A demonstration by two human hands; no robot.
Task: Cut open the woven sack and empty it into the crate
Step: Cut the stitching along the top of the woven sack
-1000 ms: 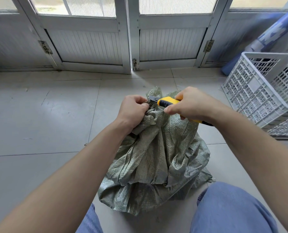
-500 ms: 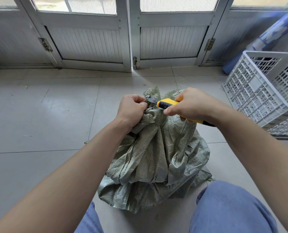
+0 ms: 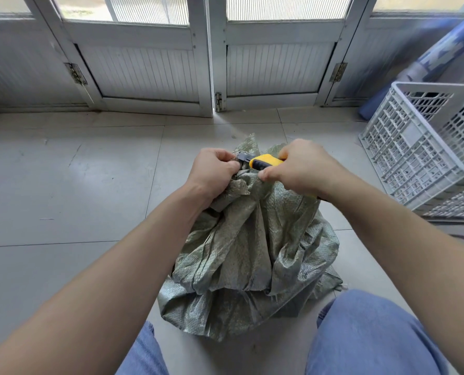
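Seen from above, in the middle of the frame: a green woven sack (image 3: 248,247) standing on the grey tiled floor (image 3: 71,185), crumpled, its top gathered into a tight neck at the centre of the picture. Left hand (image 3: 214,175) clenched around this gathered neck, fingers curled closed on the fabric. Right hand (image 3: 298,169) just beside it, wrapped firmly around a yellow utility knife (image 3: 263,161), thumb below the handle and the other fingers over it. Dark front end of the knife pointing to the left, meeting the sack neck close against the left fingers; blade itself too small to make out clearly. Both forearms reaching in from the lower corners of the frame. At the bottom edge, two knees in blue trousers (image 3: 366,336), one at each side of the sack. At the right edge of the frame, a white perforated plastic crate (image 3: 426,147), tilted, well apart from the sack, with nothing visible inside. Behind it in the upper right corner, a blue roll (image 3: 442,50) leaning. Across the top of the frame, white doors (image 3: 171,63) with metal hinges.
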